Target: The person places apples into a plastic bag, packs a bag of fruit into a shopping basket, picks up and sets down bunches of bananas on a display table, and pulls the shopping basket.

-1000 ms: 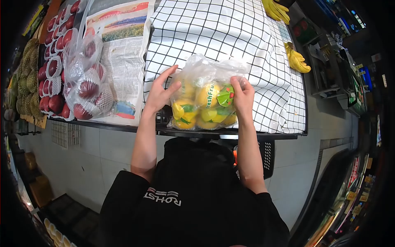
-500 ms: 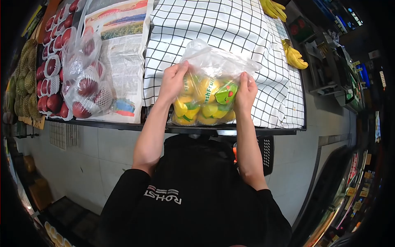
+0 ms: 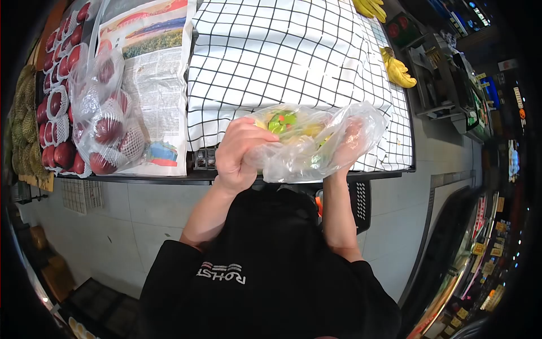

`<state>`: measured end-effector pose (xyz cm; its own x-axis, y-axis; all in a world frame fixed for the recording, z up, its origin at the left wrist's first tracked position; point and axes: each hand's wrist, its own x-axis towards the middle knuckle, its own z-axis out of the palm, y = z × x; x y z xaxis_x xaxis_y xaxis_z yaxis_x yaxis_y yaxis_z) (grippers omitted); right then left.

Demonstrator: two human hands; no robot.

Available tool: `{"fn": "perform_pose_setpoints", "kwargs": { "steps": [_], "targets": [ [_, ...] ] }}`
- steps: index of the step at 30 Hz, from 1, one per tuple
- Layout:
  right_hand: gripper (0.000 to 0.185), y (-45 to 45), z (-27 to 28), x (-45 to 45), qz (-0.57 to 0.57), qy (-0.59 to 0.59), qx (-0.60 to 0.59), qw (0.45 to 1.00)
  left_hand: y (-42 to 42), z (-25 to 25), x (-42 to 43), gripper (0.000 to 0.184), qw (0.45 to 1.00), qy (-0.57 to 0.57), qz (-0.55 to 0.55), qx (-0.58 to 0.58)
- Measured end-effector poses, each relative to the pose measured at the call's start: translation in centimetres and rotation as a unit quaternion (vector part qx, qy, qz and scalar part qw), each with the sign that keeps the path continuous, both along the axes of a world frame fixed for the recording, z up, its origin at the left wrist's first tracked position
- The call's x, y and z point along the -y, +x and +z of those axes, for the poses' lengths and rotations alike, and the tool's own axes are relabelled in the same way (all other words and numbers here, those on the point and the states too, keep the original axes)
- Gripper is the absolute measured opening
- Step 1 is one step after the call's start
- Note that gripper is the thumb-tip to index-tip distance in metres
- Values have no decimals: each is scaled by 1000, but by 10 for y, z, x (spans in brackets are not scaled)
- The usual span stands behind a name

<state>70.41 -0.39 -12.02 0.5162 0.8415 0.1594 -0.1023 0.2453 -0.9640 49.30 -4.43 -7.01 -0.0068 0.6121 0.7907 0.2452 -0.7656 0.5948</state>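
Bright, even light at centre; dim right side with small glowing spots. Glare streaks on clear plastic bag [image 3: 307,158]. Fisheye curvature, black corners. Bag print slightly soft, possibly motion blur. Light source unseen.

Looks like a fruit shop, judging by red fruit [image 3: 108,130] in foam nets, bagged and in rows, on the left, knobbly green-brown fruit [image 3: 23,130] at the left edge, and bananas [image 3: 398,72] on the right of the tabletop [image 3: 271,62]. Also has lit displays with small yellowish tags [image 3: 478,248] along the right side.
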Motion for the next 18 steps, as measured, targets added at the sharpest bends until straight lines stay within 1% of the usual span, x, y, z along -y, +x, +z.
{"fn": "perform_pose_setpoints", "kwargs": {
  "steps": [1,2,5,6,9,10,11,12,13,15,18],
  "targets": [
    [29,8,-17,-1,-2,0,0,1000,1,-3,2,19,1000,0,-2,0],
    [31,16,-31,1,2,-24,26,999,3,-6,5,20,1000,-2,4,-6],
    [29,14,-24,15,24,-55,39,997,7,-6,12,23,999,1,25,-20],
    [28,14,-21,18,44,-67,-102,992,8,-5,14,23,999,8,20,-24],
    [39,8,-6,36,66,-111,-272,954,10,0,14,24,999,19,12,-34],
    [46,2,16,42,86,-98,-300,945,10,3,14,25,998,22,-18,-51],
    [54,15,0,44,128,-112,-357,918,11,4,15,26,996,25,-49,-67],
    [63,19,0,43,166,-131,-412,886,13,2,17,29,995,28,-48,-77],
    [63,21,0,50,166,-134,-410,887,14,1,17,29,996,26,-47,-75],
    [56,29,-1,51,168,-125,-408,889,16,4,17,24,991,44,-80,-96],
    [46,47,-13,51,155,-62,-361,917,31,10,16,23,991,43,-83,-98]
  ]
}}
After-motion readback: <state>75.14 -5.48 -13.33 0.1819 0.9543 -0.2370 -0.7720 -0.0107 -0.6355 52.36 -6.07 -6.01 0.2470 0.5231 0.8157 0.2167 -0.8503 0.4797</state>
